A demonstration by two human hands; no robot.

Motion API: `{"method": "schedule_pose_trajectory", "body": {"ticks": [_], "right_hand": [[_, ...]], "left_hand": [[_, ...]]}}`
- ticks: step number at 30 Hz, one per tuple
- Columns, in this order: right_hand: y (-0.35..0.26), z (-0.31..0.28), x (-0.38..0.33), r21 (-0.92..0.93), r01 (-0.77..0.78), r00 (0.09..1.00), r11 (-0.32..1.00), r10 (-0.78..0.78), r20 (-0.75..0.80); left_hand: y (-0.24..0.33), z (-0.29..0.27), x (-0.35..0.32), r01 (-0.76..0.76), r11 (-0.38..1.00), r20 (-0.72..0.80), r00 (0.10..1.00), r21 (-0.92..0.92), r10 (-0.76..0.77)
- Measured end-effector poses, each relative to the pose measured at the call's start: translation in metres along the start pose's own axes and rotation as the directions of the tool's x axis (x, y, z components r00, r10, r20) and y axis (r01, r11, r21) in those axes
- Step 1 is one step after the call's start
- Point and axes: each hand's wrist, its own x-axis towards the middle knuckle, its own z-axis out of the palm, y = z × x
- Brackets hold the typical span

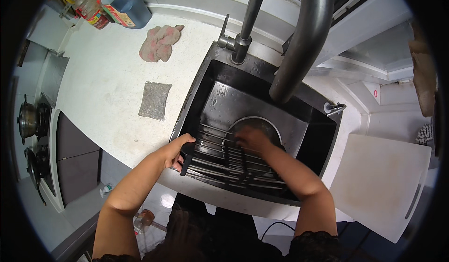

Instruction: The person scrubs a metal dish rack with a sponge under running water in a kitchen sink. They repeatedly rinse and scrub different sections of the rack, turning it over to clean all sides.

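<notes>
Currently | left hand (177, 153) pinches black end strip (188, 159) of roll-up drying rack (243, 161), lower centre of frame, at sink (231, 98) | right hand (252, 139) blurred by rack's far side, cannot tell its grip | firm left hold should prevent slipping

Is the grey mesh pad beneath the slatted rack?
No: the pad lies on the white counter left of the sink, apart from the rack.

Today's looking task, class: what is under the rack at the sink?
A round-rimmed item partly shows, reaching beyond the rack; the rack and right hand cover the rest.
</notes>
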Motion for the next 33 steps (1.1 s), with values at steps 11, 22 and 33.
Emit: {"method": "schedule_pose_trajectory", "body": {"ticks": [11, 22, 33], "right_hand": [[-0.005, 0.007, -0.030, -0.180, -0.155, 0.949, 0.971, 0.197, 0.247], [-0.025, 0.004, -0.008, -0.112, -0.121, 0.985, 0.986, 0.133, 0.108], [0.000, 0.007, -0.008, -0.171, -0.281, 0.948, 0.944, 0.300, 0.102]], "left_hand": [[-0.006, -0.003, -0.001, -0.009, 1.000, 0.011, 1.000, -0.026, 0.009], [-0.004, -0.001, -0.001, -0.031, 0.999, -0.009, 0.999, -0.017, 0.031], [-0.006, -0.004, 0.001, -0.030, 0.999, -0.007, 1.000, 0.033, 0.030]]}}
